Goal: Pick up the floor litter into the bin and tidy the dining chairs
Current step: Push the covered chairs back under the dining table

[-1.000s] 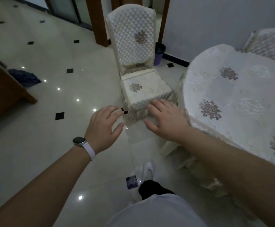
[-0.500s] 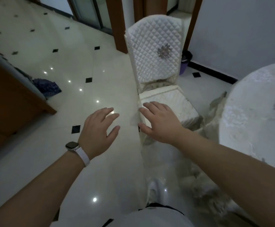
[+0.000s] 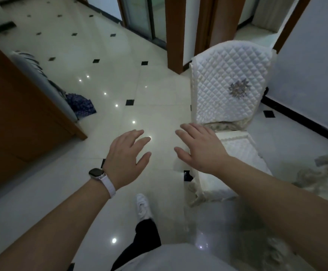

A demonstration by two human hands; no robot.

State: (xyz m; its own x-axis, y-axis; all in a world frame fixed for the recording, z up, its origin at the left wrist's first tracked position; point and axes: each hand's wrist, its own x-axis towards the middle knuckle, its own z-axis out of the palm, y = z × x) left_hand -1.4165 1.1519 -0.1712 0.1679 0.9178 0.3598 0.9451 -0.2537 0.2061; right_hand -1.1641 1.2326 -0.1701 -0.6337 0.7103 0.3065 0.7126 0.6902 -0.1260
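A dining chair (image 3: pixel 230 89) with a white quilted cover stands at centre right, its back towards the wall and its seat (image 3: pixel 243 153) facing me. My right hand (image 3: pixel 200 146) hovers open, palm down, over the seat's front left corner. My left hand (image 3: pixel 127 157), with a watch on its wrist, is open over the bare floor to the left of the chair. Neither hand holds anything. No bin or litter shows clearly.
A wooden cabinet (image 3: pixel 20 118) fills the left side, with a dark blue cloth (image 3: pixel 81 104) on the floor at its foot. Fringe of the tablecloth (image 3: pixel 315 175) shows at the right edge. Wooden door frames (image 3: pixel 175 32) stand behind the chair. My white shoe (image 3: pixel 143 207) is on the glossy tiles.
The view has swung left, so the round table has left the frame. Both hands stay open; the right hand has slid from the seat's front towards its left corner.
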